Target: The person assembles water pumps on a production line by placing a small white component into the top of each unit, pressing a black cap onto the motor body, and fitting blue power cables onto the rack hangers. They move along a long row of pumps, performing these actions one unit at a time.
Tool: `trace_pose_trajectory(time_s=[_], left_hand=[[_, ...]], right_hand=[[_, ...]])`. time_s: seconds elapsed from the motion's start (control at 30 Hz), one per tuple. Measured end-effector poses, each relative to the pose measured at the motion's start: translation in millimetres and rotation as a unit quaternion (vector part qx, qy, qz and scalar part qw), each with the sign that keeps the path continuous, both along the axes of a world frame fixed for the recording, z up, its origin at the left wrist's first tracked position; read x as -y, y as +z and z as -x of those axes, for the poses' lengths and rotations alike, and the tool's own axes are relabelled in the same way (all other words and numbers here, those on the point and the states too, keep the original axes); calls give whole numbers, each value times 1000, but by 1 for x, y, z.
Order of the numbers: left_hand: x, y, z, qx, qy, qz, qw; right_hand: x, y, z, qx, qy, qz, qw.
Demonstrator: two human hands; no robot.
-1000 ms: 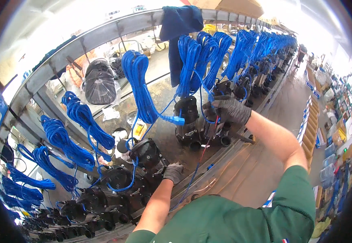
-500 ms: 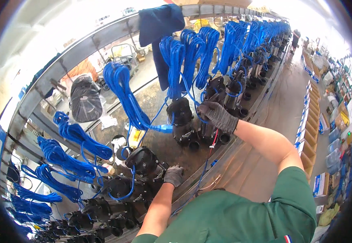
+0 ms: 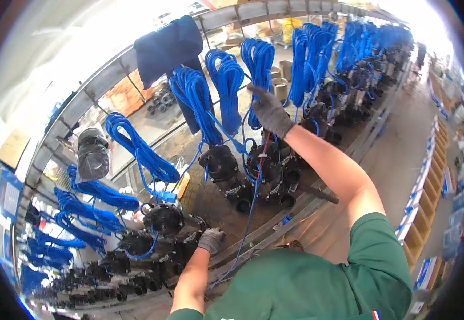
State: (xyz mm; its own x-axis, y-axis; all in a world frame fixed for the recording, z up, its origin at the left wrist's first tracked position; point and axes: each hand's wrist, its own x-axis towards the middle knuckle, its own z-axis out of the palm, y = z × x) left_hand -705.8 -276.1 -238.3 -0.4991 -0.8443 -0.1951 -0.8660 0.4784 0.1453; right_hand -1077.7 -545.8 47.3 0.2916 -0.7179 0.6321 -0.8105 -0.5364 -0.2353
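Note:
My right hand (image 3: 271, 112), in a grey glove, is raised against a hanging coil of blue cable (image 3: 257, 58). Its fingers look closed; what lies in them is hidden. Below it hangs a thin red wire (image 3: 265, 143) with a white connector, joining a blue cord that runs down toward my body. Under that hand stand black pumps, one (image 3: 221, 164) left of the wire. My left hand (image 3: 211, 241), also gloved, rests with curled fingers beside another black pump (image 3: 164, 220). Whatever it grips cannot be made out. A blue plug (image 3: 164, 196) lies above that pump.
A metal rail (image 3: 218, 20) arches along the far side, with a dark blue cloth (image 3: 169, 47) draped over it. More blue coils (image 3: 130, 140) and pumps run left and right. A wooden-compartment rack (image 3: 426, 200) stands on the right, beyond the walkway.
My right hand has risen from beside a pump to the blue coil. The view has shifted, and my left hand stays low beside the same pump.

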Motion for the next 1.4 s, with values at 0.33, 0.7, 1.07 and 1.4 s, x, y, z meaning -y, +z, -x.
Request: trace_pose_trajectory(time_s=[0.33, 0.7, 1.07, 1.4], left_hand=[[-122, -42, 154, -535, 368, -328, 686], [-448, -163, 79, 89, 513, -361, 774], [-255, -146, 206, -156, 571, -190, 783], [-189, -199, 221, -124, 226, -128, 958]], right_hand=[[136, 8, 12, 111, 192, -27, 975], [53, -1, 53, 152, 351, -551, 742], [30, -16, 100, 425, 352, -599, 580], [54, -5, 71, 493, 322, -486, 645]])
